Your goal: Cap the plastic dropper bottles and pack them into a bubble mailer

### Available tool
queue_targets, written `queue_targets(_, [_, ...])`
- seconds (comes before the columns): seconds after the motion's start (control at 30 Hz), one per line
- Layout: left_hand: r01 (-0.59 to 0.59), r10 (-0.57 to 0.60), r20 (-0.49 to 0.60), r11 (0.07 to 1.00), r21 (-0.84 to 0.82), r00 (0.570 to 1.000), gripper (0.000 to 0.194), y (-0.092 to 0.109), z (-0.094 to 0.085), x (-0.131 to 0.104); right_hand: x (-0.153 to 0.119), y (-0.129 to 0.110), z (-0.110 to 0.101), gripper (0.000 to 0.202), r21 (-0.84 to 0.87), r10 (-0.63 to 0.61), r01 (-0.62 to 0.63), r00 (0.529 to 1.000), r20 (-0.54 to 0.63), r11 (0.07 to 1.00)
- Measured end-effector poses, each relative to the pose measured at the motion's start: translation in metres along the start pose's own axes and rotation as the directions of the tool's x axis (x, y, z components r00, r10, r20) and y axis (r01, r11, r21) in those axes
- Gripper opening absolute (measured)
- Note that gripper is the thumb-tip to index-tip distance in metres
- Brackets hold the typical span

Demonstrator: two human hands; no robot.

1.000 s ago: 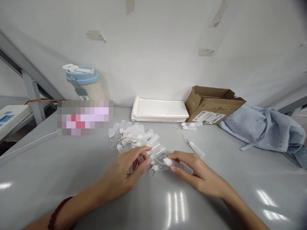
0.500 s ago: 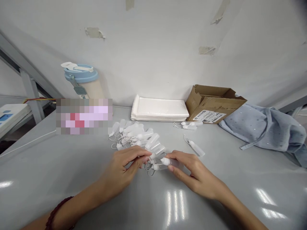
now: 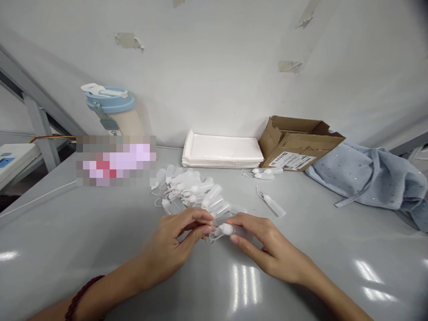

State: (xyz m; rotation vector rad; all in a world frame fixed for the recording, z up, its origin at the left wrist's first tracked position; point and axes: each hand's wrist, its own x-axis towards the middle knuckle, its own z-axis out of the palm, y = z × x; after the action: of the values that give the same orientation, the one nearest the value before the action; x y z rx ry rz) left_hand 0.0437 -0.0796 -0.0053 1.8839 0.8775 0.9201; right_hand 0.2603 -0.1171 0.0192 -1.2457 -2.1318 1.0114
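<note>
My right hand (image 3: 267, 245) is closed around a small translucent bottle (image 3: 238, 230) with a white tip, which points left. Close to that tip, my left hand (image 3: 182, 234) pinches with thumb and forefinger; what lies between them is too small to make out. Beyond both hands spreads a pile of similar clear bottles (image 3: 187, 185), with thin looped straps on their caps. One single bottle (image 3: 274, 206) lies apart, to the right of the pile.
At the back stand a stack of white packets (image 3: 224, 149) and an open cardboard box (image 3: 297, 145), with a few bottles (image 3: 267, 173) in front. Blue-grey cloth (image 3: 371, 178) lies at right. A blue-lidded cup (image 3: 112, 107) and a blurred pink item (image 3: 127, 160) are at left.
My left fingers have shifted slightly right and down, closer to the tip of the held bottle. That bottle has moved slightly left and down in my right hand.
</note>
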Motion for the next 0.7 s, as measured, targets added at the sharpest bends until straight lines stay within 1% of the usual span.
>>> queue_targets(0.23, [0.032,-0.032,0.007,0.998,0.045,0.999,0.014,0.0000,-0.0019,-0.0008,-0.0018,-0.0027,-0.0017,0.024,0.016,-0.008,0.008,1.000,0.013,1.000])
queue_targets(0.37, [0.014,-0.014,0.000,0.997,0.081,1.000,0.015,-0.0020,-0.0010,-0.0025,-0.0011,-0.0028,-0.0020,0.025,0.008,-0.004,0.004,1.000,0.021,1.000])
queue_targets(0.5, [-0.076,0.076,0.008,0.985,0.153,0.997,0.019,-0.0055,-0.0003,-0.0055,0.0000,-0.0020,-0.0025,0.026,0.000,-0.023,0.023,0.999,0.030,1.000])
queue_targets(0.6, [-0.173,0.171,0.028,0.964,0.200,0.985,0.025,-0.0073,0.0003,-0.0074,-0.0006,-0.0013,-0.0023,0.025,-0.034,-0.024,0.026,0.999,0.040,0.999])
queue_targets(0.7, [-0.246,0.243,0.044,0.941,0.234,0.969,0.025,-0.0074,0.0011,-0.0075,-0.0014,-0.0011,-0.0018,0.024,-0.042,-0.022,0.025,0.997,0.068,0.999])
